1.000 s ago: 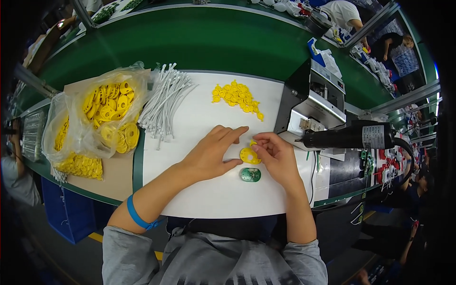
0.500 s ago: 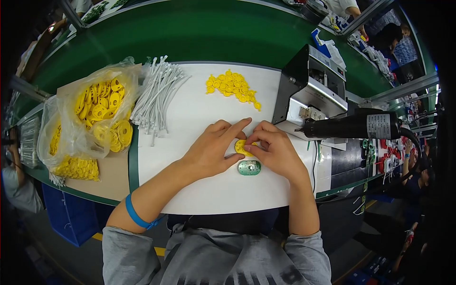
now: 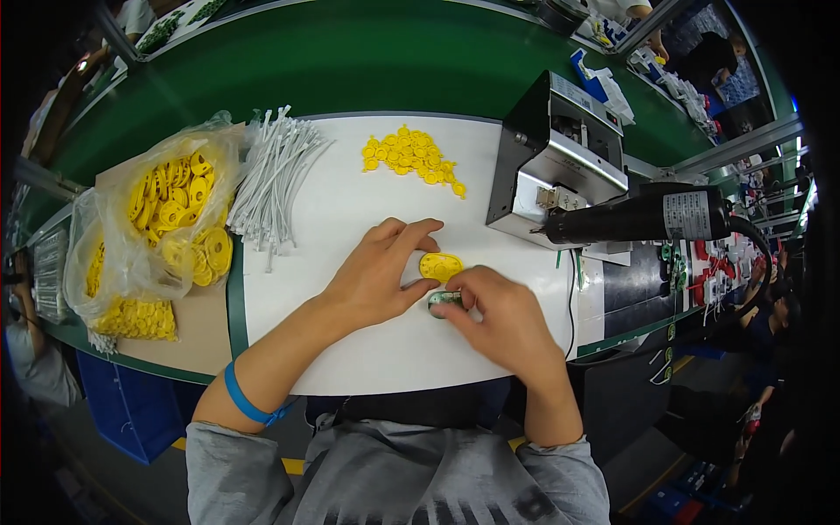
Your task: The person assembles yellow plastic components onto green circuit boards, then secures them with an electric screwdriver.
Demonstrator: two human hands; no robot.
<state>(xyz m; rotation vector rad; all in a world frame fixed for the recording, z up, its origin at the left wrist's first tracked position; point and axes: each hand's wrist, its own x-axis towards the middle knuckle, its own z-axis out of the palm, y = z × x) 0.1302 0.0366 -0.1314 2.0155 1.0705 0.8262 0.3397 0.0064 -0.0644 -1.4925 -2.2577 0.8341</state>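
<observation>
White counter (image 3: 367,350) is carrying the work: the left hand (image 3: 376,276) is resting with loose fingers beside a yellow disc (image 3: 440,265), while the right hand (image 3: 503,319) is pinching a small green part (image 3: 442,299) just below it. I think a loose pinch could be letting this part slip.

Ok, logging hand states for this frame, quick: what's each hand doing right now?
Left hand: open, fingers resting by the yellow oval part.
Right hand: fingers closed on the small green piece.
</observation>
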